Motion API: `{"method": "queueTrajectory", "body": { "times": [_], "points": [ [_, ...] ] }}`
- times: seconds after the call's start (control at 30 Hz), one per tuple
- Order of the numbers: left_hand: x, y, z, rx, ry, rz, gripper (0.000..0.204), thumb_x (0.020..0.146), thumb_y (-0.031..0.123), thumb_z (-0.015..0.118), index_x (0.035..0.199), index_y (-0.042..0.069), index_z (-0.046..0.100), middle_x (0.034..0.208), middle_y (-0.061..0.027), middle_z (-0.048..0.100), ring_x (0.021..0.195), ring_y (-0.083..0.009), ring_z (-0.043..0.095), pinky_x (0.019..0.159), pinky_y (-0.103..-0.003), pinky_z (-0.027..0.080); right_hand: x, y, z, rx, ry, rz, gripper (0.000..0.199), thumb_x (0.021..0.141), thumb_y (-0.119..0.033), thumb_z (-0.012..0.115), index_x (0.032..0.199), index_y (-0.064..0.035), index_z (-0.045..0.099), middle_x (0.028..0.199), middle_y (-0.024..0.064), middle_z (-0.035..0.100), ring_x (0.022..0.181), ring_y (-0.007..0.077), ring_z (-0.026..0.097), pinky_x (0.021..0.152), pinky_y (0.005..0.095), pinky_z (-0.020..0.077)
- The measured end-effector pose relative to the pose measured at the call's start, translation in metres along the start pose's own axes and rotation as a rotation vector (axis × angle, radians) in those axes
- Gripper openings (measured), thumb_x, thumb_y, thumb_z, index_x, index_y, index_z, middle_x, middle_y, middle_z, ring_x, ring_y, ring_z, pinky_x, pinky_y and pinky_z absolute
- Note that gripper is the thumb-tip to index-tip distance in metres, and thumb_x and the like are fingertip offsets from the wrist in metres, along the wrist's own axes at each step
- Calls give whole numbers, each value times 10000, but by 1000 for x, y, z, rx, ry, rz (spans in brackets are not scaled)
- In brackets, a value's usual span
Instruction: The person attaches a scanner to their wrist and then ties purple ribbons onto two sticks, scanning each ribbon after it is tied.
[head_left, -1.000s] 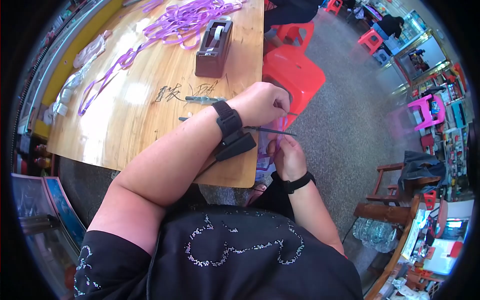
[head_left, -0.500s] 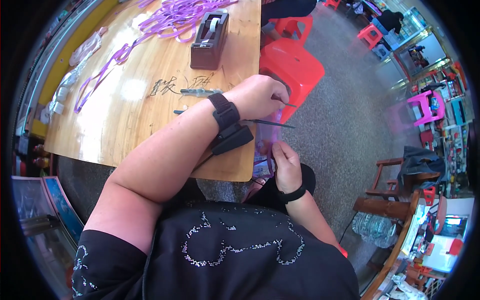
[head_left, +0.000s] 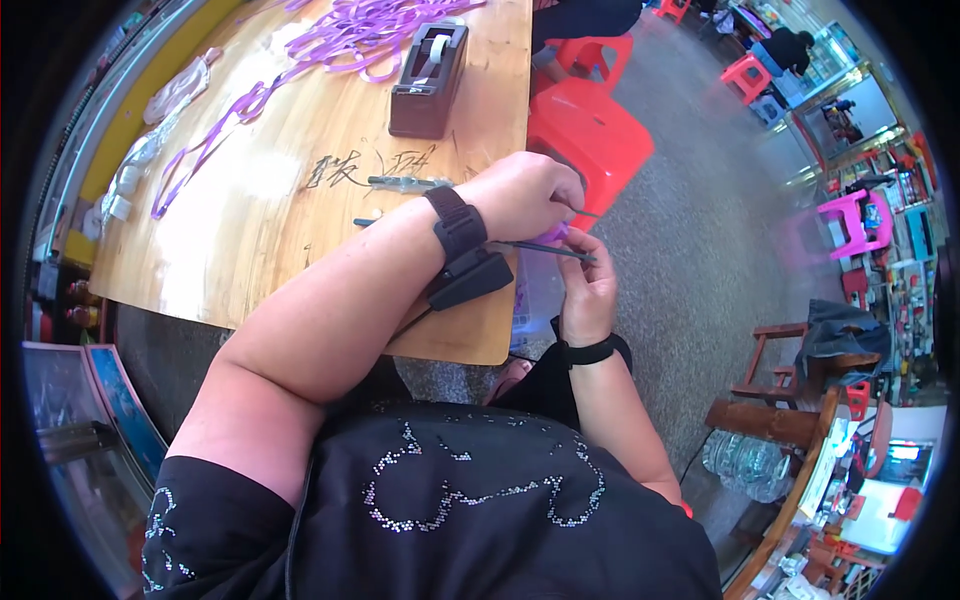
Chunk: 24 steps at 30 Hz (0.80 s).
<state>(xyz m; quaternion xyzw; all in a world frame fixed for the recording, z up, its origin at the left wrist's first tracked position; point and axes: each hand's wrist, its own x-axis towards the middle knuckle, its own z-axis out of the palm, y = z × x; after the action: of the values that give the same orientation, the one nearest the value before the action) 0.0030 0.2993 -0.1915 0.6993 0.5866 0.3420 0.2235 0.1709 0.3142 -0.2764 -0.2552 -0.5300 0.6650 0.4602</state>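
Observation:
My left hand (head_left: 543, 192) reaches over the table's right corner, fingers curled down. A thin dark tip (head_left: 588, 213) sticks out beside its fingertips; the rest is hidden. Just below, a narrow dark rod (head_left: 540, 248) extends past the table edge toward my right hand. My right hand (head_left: 588, 282) is raised close to my left, its fingertips pinching a purple ribbon (head_left: 553, 234) beside the rod. Part of the ribbon is hidden by the fingers. A black strap with a dark box (head_left: 470, 280) is on my left wrist.
On the wooden table (head_left: 270, 280) stand a tape dispenser (head_left: 428, 85) and a heap of purple ribbon (head_left: 370, 38). A pen (head_left: 405, 183) lies near my left wrist. Beyond the table's right edge is a red plastic stool (head_left: 595, 125), with another person's legs (head_left: 585, 20) behind it.
My right hand has moved up from below the table edge to just under my left hand, bringing the ribbon with it. My left hand has hardly moved.

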Motion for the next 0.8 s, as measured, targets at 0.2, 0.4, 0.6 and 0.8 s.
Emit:
{"method": "queueTrajectory", "body": {
  "times": [0.2, 0.4, 0.6, 0.8],
  "points": [
    [1, 0, 0, 32, 0, -8, 152, 757, 97, 629, 897, 43, 653, 811, -118, 658, 772, -264, 644, 712, -330, 501, 3, 3, 0, -15, 3, 17, 203, 865, -36, 576, 1062, -1, 542, 1002, 53, 588, 913, 117, 548, 832, 244, 425],
    [1, -2, 1, 25, 13, 8, 134, 765, 96, 617, 887, 52, 649, 788, -120, 651, 754, -270, 640, 697, -337, 501, 5, 5, 3, 1, 25, 17, 54, 851, -33, 608, 891, -32, 571, 906, 14, 576, 779, 63, 510, 701, 193, 407],
    [3, -2, 2, 18, 0, 25, 129, 797, 107, 579, 892, 50, 645, 794, -128, 648, 762, -288, 634, 697, -347, 499, 4, 6, -3, 98, 43, 137, 100, 860, 1, 513, 951, -11, 552, 869, 68, 599, 786, 137, 556, 717, 256, 436],
    [2, -8, 4, 14, 25, 34, 154, 806, 102, 522, 881, 64, 650, 805, -130, 649, 785, -298, 629, 717, -368, 496, -15, -12, 10, 172, 29, 167, 60, 863, -16, 514, 914, -7, 545, 796, 77, 585, 735, 150, 529, 719, 284, 415]
  ]
}}
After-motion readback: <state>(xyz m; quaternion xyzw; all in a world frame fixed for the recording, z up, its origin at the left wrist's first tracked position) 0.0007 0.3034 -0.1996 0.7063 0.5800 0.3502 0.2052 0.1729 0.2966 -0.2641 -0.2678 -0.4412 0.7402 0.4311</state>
